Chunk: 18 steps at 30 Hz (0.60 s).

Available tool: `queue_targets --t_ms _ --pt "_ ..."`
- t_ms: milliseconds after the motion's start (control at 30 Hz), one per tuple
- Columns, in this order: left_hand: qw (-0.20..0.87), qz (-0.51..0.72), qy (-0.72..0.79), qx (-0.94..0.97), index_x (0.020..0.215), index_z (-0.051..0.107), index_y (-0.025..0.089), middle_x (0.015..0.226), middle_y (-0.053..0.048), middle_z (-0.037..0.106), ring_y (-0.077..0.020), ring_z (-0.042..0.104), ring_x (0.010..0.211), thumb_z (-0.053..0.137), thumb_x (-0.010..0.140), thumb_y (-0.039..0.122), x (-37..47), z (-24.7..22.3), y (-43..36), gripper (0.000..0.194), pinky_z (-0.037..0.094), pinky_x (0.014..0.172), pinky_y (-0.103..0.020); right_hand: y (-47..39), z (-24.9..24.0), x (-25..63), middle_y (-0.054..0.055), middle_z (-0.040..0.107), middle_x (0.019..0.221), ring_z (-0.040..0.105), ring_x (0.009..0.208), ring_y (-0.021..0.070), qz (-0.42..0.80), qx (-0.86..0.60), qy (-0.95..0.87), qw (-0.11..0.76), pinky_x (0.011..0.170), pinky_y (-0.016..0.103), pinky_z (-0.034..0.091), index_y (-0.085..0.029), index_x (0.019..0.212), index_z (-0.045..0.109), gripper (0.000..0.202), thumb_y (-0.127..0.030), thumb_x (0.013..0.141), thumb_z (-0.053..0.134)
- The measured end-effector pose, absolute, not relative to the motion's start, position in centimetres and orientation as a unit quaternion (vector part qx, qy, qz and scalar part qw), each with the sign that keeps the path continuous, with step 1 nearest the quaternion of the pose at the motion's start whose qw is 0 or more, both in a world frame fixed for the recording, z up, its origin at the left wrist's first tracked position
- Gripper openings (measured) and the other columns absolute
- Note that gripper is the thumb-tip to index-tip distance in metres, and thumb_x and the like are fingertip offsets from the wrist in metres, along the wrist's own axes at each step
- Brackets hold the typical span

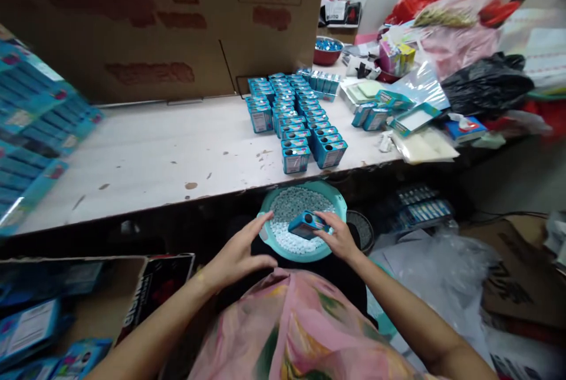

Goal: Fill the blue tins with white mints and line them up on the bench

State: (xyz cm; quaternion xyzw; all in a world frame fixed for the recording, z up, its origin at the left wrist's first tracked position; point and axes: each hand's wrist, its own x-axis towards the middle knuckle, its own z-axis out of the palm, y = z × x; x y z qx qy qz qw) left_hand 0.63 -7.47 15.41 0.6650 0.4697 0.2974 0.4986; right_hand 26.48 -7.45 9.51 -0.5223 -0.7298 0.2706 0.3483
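Note:
A small blue box is gripped in my right hand, tilted over a turquoise basin. Small pale pellets fill the basin, grey-green at the back and white at the front. My left hand hangs beside the basin's left rim, fingers and thumb spread, holding nothing. On the white table ahead stand rows of similar small blue boxes, packed close together.
A large cardboard carton stands at the table's back. Stacked blue packs rise at the left, above an open carton of blue packs. Plastic bags and papers crowd the table's right. Clear plastic wrapping lies at lower right.

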Motion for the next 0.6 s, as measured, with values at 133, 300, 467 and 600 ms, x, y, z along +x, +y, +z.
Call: queue_targets --t_ms 133,300,467,600 --pt "0.565 0.280 0.408 0.660 0.115 0.046 0.019 0.114 -0.011 0.054 -0.0266 0.049 0.107 0.075 0.047 0.033 4.3 11.0 -4.4 0.074 0.034 0.095 -0.042 -6.3 9.8 24.6 0.005 0.057 0.111 0.050 0.100 0.0189 0.314 -0.430 -0.785 0.315 0.087 0.036 0.039 -0.025 0.120 0.048 0.045 -0.031 0.075 0.054" --pt "0.605 0.316 0.498 0.535 0.093 0.053 0.015 0.079 -0.003 0.061 -0.0197 0.059 0.077 0.073 0.050 0.035 4.2 6.7 -3.3 0.052 0.046 0.078 -0.037 -4.0 6.6 27.1 0.009 0.059 0.106 0.055 0.090 0.0183 0.275 -0.594 -0.750 0.101 0.078 0.031 0.043 -0.019 0.112 0.053 0.035 -0.035 0.082 0.044" --pt "0.629 0.425 0.566 0.321 0.092 0.049 0.014 0.083 -0.004 0.061 -0.0178 0.059 0.079 0.074 0.047 0.032 2.4 5.2 -4.6 0.054 0.045 0.080 -0.040 -4.8 2.0 27.2 0.013 0.062 0.095 0.056 0.089 0.0226 0.207 -0.639 -0.725 -0.149 0.076 0.032 0.041 -0.014 0.105 0.055 0.028 -0.024 0.080 0.046" --pt "0.660 0.436 0.551 0.266 0.092 0.049 0.014 0.088 -0.006 0.063 -0.0178 0.060 0.079 0.074 0.049 0.029 1.8 7.0 -5.4 0.052 0.047 0.079 -0.041 -5.2 1.9 25.8 0.012 0.062 0.093 0.056 0.087 0.0189 0.208 -0.643 -0.720 -0.160 0.075 0.030 0.041 -0.014 0.100 0.057 0.030 -0.010 0.082 0.033"
